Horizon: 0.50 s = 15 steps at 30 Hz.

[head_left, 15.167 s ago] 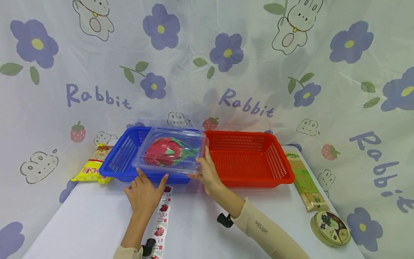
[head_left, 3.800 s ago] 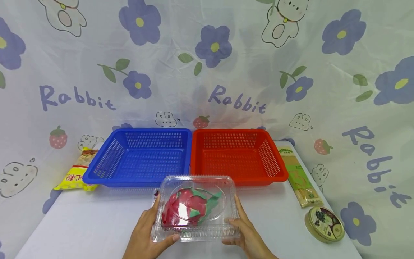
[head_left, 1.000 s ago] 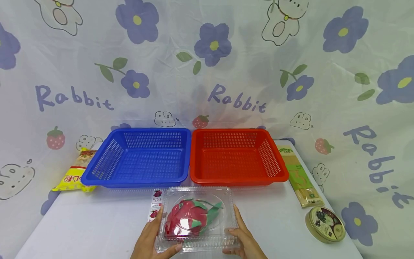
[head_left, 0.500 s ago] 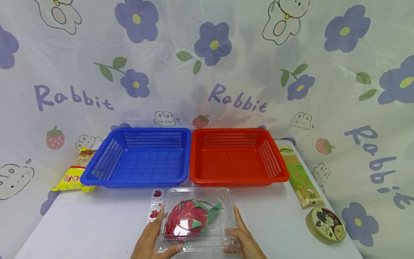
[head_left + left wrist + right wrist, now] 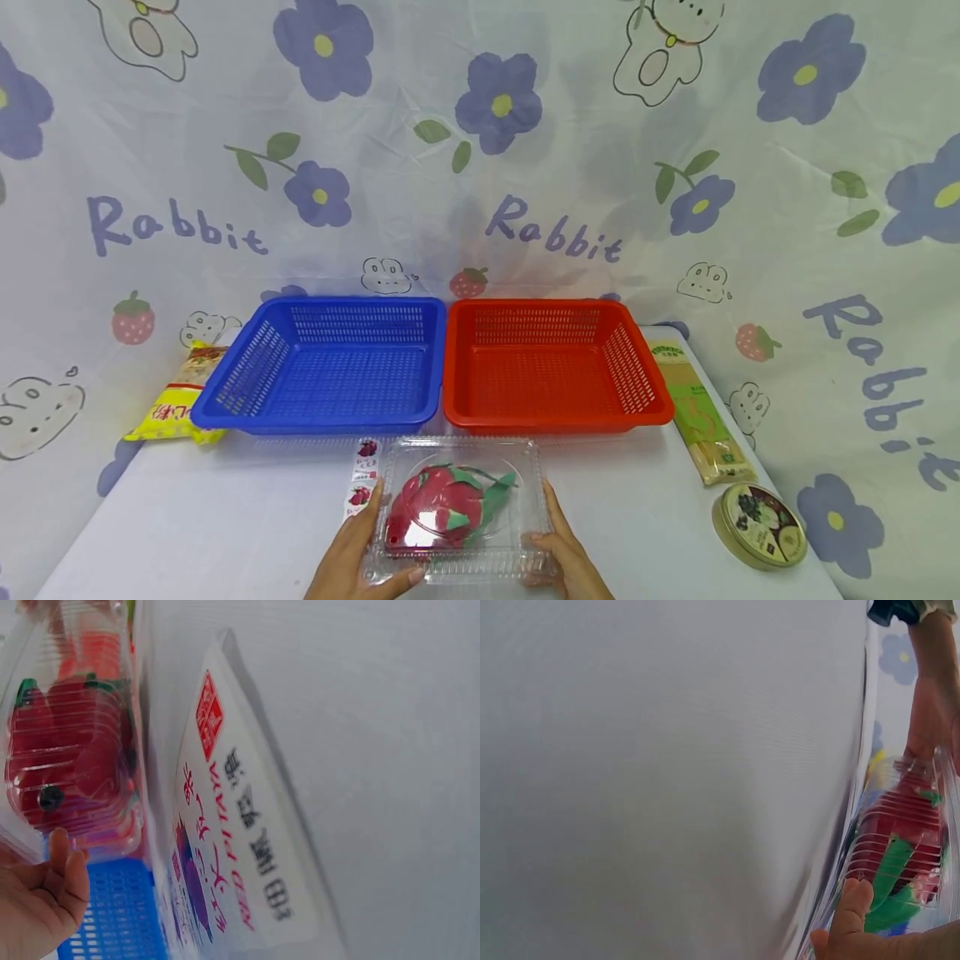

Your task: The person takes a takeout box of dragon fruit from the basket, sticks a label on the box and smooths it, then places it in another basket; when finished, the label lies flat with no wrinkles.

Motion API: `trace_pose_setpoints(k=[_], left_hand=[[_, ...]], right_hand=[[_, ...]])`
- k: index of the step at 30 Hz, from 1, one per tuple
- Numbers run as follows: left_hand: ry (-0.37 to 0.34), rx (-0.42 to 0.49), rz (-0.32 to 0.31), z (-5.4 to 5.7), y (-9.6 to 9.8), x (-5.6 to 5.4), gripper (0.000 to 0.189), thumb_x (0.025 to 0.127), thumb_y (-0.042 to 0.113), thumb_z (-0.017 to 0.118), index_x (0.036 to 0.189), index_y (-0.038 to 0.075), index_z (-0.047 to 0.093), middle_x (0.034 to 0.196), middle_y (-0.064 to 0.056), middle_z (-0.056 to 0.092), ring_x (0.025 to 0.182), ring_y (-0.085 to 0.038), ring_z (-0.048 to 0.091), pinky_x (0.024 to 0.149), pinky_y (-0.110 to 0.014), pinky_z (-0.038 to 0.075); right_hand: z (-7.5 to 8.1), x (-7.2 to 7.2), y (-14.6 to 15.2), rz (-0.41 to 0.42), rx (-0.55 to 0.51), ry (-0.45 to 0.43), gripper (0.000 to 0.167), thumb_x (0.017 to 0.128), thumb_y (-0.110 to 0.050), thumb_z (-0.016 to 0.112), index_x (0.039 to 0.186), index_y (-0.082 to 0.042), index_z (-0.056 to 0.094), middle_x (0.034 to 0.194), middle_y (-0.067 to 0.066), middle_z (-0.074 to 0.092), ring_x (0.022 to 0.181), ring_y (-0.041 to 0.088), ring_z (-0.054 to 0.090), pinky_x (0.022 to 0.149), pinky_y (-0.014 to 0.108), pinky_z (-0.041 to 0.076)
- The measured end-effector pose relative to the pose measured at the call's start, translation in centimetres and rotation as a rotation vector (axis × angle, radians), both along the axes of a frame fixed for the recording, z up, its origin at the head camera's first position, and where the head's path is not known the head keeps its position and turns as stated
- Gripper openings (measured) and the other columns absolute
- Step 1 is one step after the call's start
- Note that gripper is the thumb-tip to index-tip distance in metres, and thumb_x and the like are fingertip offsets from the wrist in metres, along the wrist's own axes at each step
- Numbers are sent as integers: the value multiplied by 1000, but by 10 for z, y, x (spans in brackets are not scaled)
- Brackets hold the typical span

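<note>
A clear plastic clamshell box is at the front middle of the head view, its lid down over a red dragon fruit with green tips. My left hand grips the box's left side, thumb along the front edge. On the opposite side, my right hand holds the right front corner. Partly hidden behind the left hand and box, a strip of dragon fruit labels lies on the white table. Close up in the left wrist view, a label has one end lifted. The right wrist view shows the ribbed box wall between both hands.
Behind the box stand a blue basket and a red basket, side by side. A yellow food bag lies at the left. At the right are a green noodle packet and a round tin.
Earlier, both hands held the box tilted over the blue basket. They brought it toward me to the front middle. Over the last second the hands and box stay nearly still; the head view shifts slightly.
</note>
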State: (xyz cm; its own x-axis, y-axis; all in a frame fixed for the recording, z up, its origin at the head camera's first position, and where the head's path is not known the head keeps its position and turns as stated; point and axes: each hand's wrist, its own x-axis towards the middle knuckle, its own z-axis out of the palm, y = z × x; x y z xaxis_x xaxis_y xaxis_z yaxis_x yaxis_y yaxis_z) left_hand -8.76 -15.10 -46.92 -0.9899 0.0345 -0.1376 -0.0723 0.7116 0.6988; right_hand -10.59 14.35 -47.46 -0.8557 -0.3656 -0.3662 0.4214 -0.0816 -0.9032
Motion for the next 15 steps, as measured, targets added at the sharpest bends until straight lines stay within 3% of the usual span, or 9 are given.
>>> trace_pose_setpoints(k=[4, 8, 15], left_hand=[[62, 4, -16, -3, 0, 0, 116, 70, 56, 80, 161, 22, 16, 142, -20, 51, 129, -42, 49, 97, -66, 44], [78, 19, -23, -5, -1, 1, 115, 70, 54, 81, 160, 22, 17, 141, -20, 52, 127, -42, 49, 95, -66, 44], [130, 34, -31, -10, -3, 2, 114, 70, 50, 82, 160, 23, 19, 139, -21, 53, 126, -42, 50, 93, -67, 45]], right_hand=[[-2, -1, 0, 2, 3, 3, 82, 96, -16, 40, 156, -16, -16, 154, 35, -25, 118, 51, 32, 78, 37, 45], [-3, -2, 0, -1, 12, 4, 82, 96, -16, 40, 156, -17, -16, 153, 35, -26, 120, 54, 28, 78, 39, 43], [-4, -2, -1, -5, 21, 11, 84, 95, -16, 41, 157, -16, -15, 153, 37, -23, 114, 50, 33, 77, 39, 43]])
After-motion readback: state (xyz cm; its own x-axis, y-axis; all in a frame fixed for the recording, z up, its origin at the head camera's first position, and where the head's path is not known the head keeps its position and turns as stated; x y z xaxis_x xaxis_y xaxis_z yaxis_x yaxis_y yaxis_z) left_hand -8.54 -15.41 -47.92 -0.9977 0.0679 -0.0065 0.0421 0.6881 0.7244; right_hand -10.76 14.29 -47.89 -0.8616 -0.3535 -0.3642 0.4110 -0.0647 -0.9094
